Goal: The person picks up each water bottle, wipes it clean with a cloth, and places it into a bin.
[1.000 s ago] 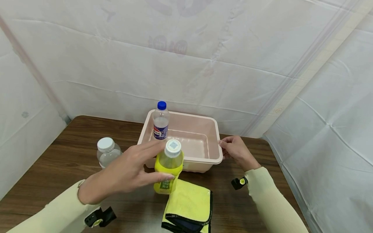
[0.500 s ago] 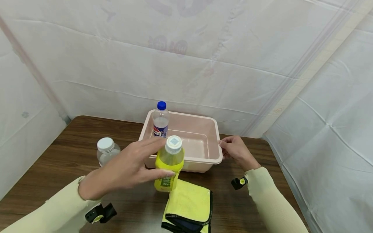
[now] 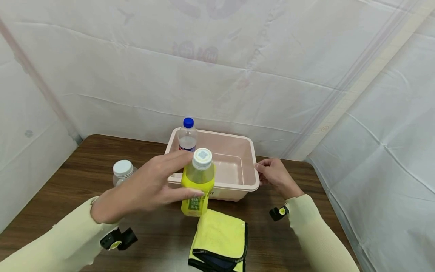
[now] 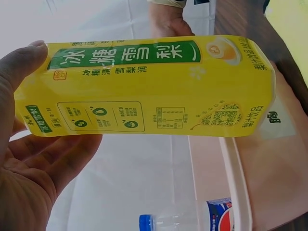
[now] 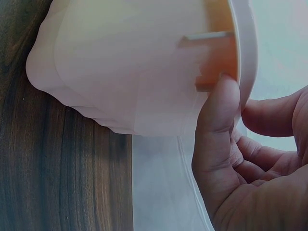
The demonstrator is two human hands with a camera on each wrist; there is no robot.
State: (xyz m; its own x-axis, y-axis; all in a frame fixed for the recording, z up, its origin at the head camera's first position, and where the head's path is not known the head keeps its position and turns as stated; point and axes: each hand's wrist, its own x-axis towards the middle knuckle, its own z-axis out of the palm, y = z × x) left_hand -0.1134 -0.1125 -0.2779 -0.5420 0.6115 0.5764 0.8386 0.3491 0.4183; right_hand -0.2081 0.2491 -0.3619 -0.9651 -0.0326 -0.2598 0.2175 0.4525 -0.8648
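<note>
My left hand (image 3: 144, 187) grips a yellow-labelled drink bottle (image 3: 197, 192) with a white cap, thumb on the near side. The bottle is upright in front of the near left corner of a pink plastic basin (image 3: 234, 186), raised above the table. In the left wrist view the bottle's yellow label (image 4: 144, 91) fills the middle. At the basin's right side, my right hand (image 3: 276, 176) pinches the rim (image 5: 248, 57) between thumb and fingers. A clear bottle with a blue cap (image 3: 187, 140) stands inside the basin at its left, its lower part hidden by the hand and the yellow bottle.
On the brown wooden table (image 3: 68, 181), a clear bottle with a white cap (image 3: 123, 170) stands behind my left forearm, partly hidden. A folded yellow cloth (image 3: 224, 236) with black edging lies in front of the basin. White sheeting (image 3: 217, 87) surrounds the table's back and sides.
My left hand has risen slightly with the yellow bottle, which now covers more of the blue-capped bottle. The right hand stays at the basin's rim.
</note>
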